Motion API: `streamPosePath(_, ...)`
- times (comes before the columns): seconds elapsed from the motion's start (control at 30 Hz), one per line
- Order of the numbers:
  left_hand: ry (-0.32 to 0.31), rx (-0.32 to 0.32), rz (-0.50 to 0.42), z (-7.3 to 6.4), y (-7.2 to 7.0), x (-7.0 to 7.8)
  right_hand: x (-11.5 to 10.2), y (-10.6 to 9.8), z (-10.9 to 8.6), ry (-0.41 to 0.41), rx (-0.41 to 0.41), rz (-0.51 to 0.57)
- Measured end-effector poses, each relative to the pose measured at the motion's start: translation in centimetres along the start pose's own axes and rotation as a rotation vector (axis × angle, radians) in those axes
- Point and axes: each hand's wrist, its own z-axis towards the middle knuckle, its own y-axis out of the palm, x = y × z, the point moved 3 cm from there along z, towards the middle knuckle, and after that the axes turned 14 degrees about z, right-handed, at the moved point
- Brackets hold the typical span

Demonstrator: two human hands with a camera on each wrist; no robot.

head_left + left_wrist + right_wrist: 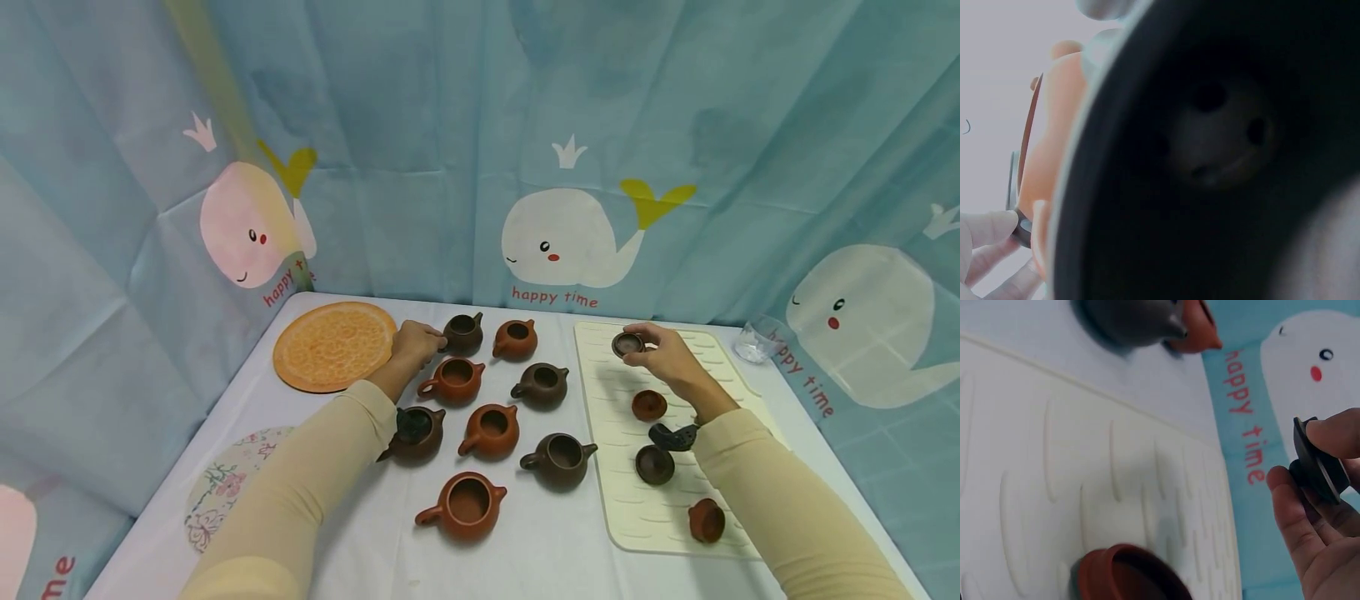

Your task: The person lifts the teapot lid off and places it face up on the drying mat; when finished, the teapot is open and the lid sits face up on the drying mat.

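My left hand pinches the handle of a dark brown teapot without a lid, at the back of the white table. The left wrist view shows its thumb and fingers on the dark handle, beyond a reddish teapot. Over the far part of the cream mat, my right hand holds a small dark teapot lid between thumb and fingers. In the right wrist view the lid is tilted, its knob against the fingers. A dark teapot's hollow with strainer holes fills much of the left wrist view.
Several open teapots stand mid-table, among them a reddish one in front. On the mat lie red lids, a dark lid and a black curved piece. An orange-patterned disc, floral disc and clear cup flank them.
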Motion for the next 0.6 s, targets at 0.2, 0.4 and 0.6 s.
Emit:
streamPosePath(0.2,-0.006,-0.004,-0.010,0.2,0.1,-0.1,1.2,-0.6,0.1,0.025,0.019,-0.029)
streamPosePath(0.4,-0.006,0.005,0.000,0.3,0.1,-0.1,2.3,-1.1,0.1,0.046,0.027,-0.071)
streamPosePath(0.6,0.011,0.003,0.002,0.2,0.0,-0.1,3.4,-1.4,0.3,0.057,0.050,-0.111)
